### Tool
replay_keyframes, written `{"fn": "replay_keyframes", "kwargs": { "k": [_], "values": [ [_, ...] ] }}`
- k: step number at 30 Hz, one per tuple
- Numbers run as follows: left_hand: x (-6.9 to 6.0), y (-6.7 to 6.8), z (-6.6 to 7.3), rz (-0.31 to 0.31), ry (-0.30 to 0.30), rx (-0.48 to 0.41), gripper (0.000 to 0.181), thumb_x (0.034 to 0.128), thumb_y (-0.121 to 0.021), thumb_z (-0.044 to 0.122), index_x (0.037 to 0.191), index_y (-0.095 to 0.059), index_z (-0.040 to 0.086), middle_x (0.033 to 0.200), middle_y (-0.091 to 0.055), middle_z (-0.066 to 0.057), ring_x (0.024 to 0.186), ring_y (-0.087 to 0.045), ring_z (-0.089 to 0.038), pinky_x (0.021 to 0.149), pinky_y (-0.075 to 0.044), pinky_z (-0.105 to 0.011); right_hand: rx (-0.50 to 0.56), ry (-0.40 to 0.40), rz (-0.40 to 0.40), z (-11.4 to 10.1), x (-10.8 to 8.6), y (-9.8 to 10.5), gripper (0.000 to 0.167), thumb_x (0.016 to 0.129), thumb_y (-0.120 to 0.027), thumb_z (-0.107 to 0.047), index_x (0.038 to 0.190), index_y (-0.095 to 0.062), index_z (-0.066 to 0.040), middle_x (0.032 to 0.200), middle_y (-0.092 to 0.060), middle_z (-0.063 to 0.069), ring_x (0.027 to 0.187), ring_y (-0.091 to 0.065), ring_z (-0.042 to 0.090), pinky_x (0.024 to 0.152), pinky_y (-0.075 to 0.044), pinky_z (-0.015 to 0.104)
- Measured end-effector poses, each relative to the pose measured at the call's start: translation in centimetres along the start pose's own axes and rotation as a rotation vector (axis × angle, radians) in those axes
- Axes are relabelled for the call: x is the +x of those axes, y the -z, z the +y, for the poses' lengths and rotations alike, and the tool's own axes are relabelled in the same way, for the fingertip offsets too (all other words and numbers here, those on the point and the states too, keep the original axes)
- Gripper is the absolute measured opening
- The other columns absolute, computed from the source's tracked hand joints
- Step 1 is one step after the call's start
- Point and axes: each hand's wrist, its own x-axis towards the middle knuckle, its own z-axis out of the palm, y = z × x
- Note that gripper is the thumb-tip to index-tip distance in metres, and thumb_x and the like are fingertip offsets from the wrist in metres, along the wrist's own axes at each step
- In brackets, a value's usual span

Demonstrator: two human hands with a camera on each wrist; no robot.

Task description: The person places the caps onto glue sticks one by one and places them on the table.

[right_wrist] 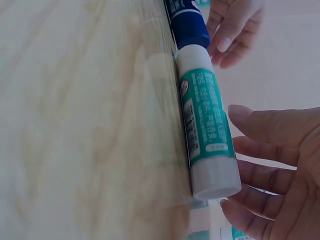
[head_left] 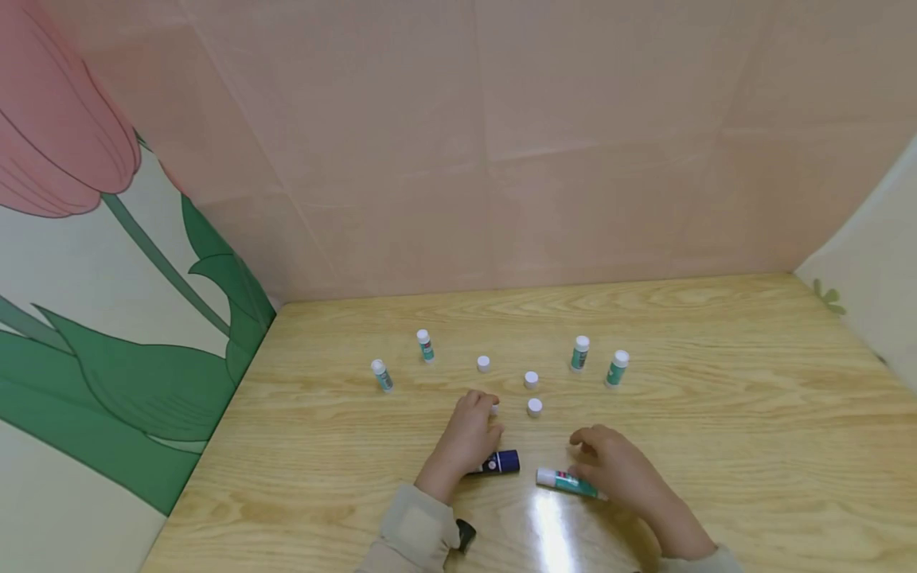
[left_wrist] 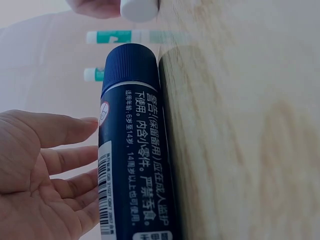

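Observation:
A dark blue glue stick (head_left: 507,461) (left_wrist: 131,145) lies on its side, partly hidden under my left hand (head_left: 467,436) (left_wrist: 50,175). That hand's fingers reach past it, beside a small white cap (head_left: 494,409) that they partly cover; whether they touch the cap I cannot tell. A green and white glue stick (head_left: 566,481) (right_wrist: 206,120) lies on the table to the right of the blue one. My right hand (head_left: 630,477) (right_wrist: 280,170) is beside and partly over it, fingers loosely bent and apart, not closed round it.
Three more white caps (head_left: 483,364) stand mid-table beyond the hands. Behind them two small glue sticks (head_left: 426,347) stand upright at left and two (head_left: 579,355) at right. A dark object (head_left: 466,535) shows by the left sleeve. A pink sheet (head_left: 487,159) hangs behind the wooden table (head_left: 301,446).

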Motion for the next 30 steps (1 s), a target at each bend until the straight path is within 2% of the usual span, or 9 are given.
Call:
{"fn": "replay_keyframes", "kwargs": {
  "k": [7, 20, 30],
  "values": [
    [0.0, 0.0, 0.0, -0.022, 0.01, -0.022, 0.035, 0.0827, -0.057, 0.013, 0.115, -0.049, 0.002, 0.113, -0.044, -0.01, 0.104, -0.041, -0.023, 0.085, -0.038, -0.033, 0.005, 0.021, 0.073, 0.9, 0.2, 0.8, 0.029, 0.071, -0.069, -0.013, 0.096, -0.059, -0.002, 0.083, -0.055, 0.004, 0.078, -0.052, 0.02, 0.066, -0.044, 0.036],
    [0.3, -0.1, -0.1, -0.032, 0.006, -0.002, 0.037, 0.082, -0.058, 0.013, 0.116, -0.048, 0.002, 0.113, -0.044, -0.009, 0.104, -0.041, -0.023, 0.086, -0.038, -0.032, 0.014, 0.043, 0.186, 2.3, 0.9, 2.0, 0.034, 0.072, -0.068, -0.014, 0.099, -0.056, 0.004, 0.086, -0.055, 0.012, 0.079, -0.052, 0.028, 0.065, -0.044, 0.042],
    [0.6, -0.1, -0.1, -0.03, -0.003, 0.011, 0.038, 0.0816, -0.058, 0.012, 0.116, -0.048, 0.001, 0.111, -0.044, -0.008, 0.104, -0.041, -0.022, 0.087, -0.037, -0.032, 0.031, 0.018, 0.181, 2.8, 1.2, 2.3, 0.038, 0.075, -0.067, -0.015, 0.104, -0.054, 0.006, 0.091, -0.055, 0.016, 0.083, -0.052, 0.031, 0.068, -0.044, 0.045]
  ]
}}
